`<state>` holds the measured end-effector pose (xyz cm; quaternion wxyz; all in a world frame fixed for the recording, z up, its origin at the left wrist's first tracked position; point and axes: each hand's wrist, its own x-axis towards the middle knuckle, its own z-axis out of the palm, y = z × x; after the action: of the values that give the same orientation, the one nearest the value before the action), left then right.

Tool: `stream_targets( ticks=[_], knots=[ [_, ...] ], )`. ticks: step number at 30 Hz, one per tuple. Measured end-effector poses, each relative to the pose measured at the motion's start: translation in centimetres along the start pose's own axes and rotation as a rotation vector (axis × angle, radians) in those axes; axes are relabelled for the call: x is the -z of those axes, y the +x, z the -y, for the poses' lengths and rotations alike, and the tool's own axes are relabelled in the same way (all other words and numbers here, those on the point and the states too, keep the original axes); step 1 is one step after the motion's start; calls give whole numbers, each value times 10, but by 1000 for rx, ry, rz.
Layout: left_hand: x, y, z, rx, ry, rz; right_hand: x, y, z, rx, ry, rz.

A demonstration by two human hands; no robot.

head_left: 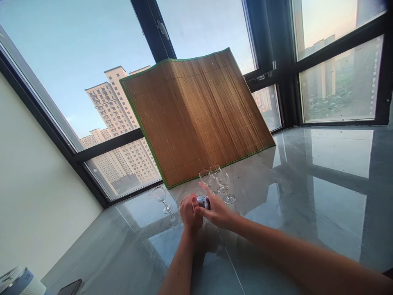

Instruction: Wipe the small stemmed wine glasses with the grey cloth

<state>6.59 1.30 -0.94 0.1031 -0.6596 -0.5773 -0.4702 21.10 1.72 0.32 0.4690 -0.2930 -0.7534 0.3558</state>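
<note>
At the near left edge of the glossy worktop (307,213) lie a dark phone (70,286) and a lidded cup (16,282). Farther out, the clenched left hand (190,212) and the right hand (217,212), fingers curled, together grasp a small blue-grey object (203,200) just above the worktop. Beyond stand four stemmed glasses (224,183), then a bamboo mat (196,114) leaning against the window (76,49).

Single view: head camera, tilted, looking forward and down over the table (322,196) toward windows (76,49) at 12 o'clock. Near range: left hand (189,211) and right hand (217,212) just below centre.
</note>
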Motion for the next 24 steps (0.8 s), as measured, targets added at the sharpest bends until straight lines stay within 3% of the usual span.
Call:
stream_targets(
  ticks=[15,24],
  knots=[
    [-7,1,10,337,-199,-26,0,3,-5,17,157,85],
    [-5,5,9,289,-332,-38,0,3,1,10,201,95]
  ],
)
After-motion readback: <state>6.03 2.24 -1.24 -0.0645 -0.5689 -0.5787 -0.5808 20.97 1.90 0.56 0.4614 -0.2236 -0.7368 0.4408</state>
